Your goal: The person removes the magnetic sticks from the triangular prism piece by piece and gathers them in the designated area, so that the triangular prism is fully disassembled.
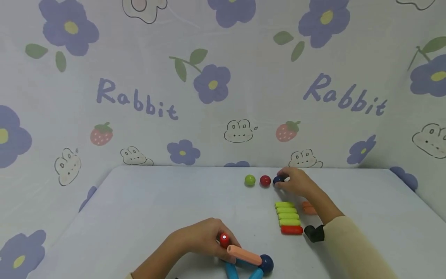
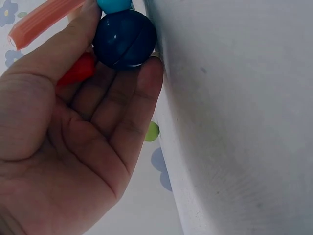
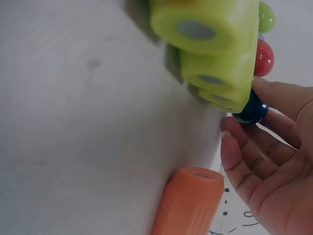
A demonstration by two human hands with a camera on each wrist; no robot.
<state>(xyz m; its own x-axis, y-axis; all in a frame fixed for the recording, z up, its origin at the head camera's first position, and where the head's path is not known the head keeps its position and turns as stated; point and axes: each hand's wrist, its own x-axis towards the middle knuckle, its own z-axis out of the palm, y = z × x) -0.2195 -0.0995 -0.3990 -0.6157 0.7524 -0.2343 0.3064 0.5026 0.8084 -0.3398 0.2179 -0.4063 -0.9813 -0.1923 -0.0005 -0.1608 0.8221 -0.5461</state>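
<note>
My left hand [image 1: 206, 239] grips a partly joined frame of magnetic building rods and balls near the table's front edge. The frame shows a red rod [image 1: 224, 240], an orange rod [image 1: 245, 255], blue rods [image 1: 231, 270] and a dark blue ball [image 1: 266, 264]. In the left wrist view, thumb and fingers lie around another dark blue ball [image 2: 125, 39]. At the table's far side, my right hand [image 1: 296, 183] pinches a loose dark blue ball [image 1: 278, 181] between thumb and fingers. Beside it sit a red ball [image 1: 265, 181] and a green ball [image 1: 249, 180].
Several yellow-green rods [image 1: 287, 214] lie side by side on the white table [image 1: 167, 197], with a red rod [image 1: 292, 230] in front. Orange rods [image 1: 308, 208] lie partly behind my right forearm. A patterned cloth [image 1: 258, 89] hangs behind the table.
</note>
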